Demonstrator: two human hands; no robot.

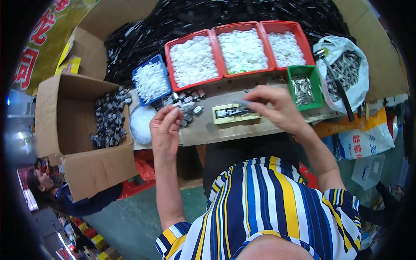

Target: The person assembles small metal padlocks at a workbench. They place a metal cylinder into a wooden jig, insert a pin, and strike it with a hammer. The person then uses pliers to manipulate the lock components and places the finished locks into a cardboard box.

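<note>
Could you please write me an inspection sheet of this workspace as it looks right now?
Surface: narrow bench board, largely covered.
Job's things: cream jig at centre; small grey-and-black parts heaped beside it.
Clutter: three red trays of white pieces, blue tray of white pieces, green tray of metal pins, white bag of metal parts, cardboard box of dark parts, black heap behind.
Grips: left hand pinches a small part; right hand holds a thin piece over the jig.
Cables: nothing seen.
Surroundings: green floor, another person at lower left.
</note>
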